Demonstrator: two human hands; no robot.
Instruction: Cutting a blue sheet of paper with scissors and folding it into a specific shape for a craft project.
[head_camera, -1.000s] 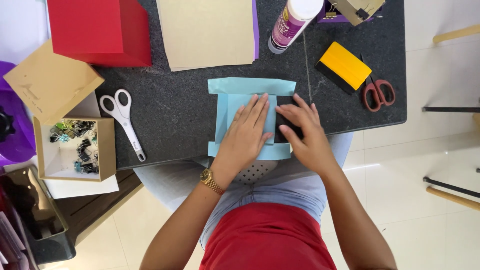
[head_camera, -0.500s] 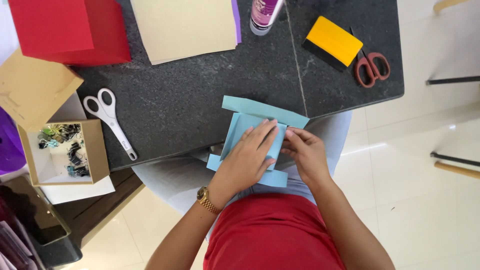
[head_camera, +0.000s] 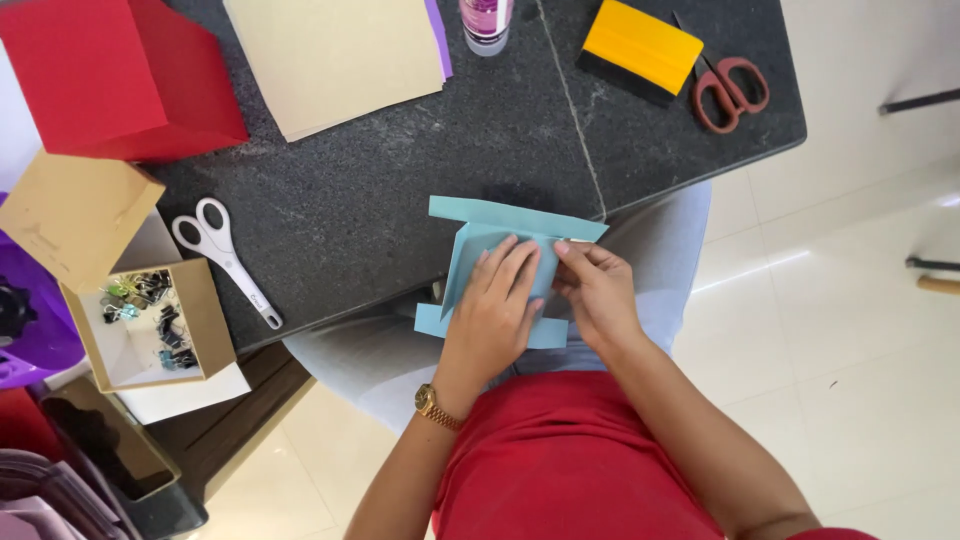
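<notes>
From the head view, the left hand (head_camera: 497, 318) lay flat with fingers spread open on the light blue folded paper (head_camera: 500, 262), which sat at the near edge of the dark tabletop (head_camera: 380, 190), while the right hand (head_camera: 598, 296) pinched the paper's right flap between closed fingers. White scissors (head_camera: 225, 257) lay at nine o'clock from the paper, and a yellow block (head_camera: 642, 45) with red scissors (head_camera: 730, 90) at one o'clock.

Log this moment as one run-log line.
left hand: flat on blue card | right hand: pinching card's right edge | card: at table edge, over lap | white scissors: untouched, left
</notes>
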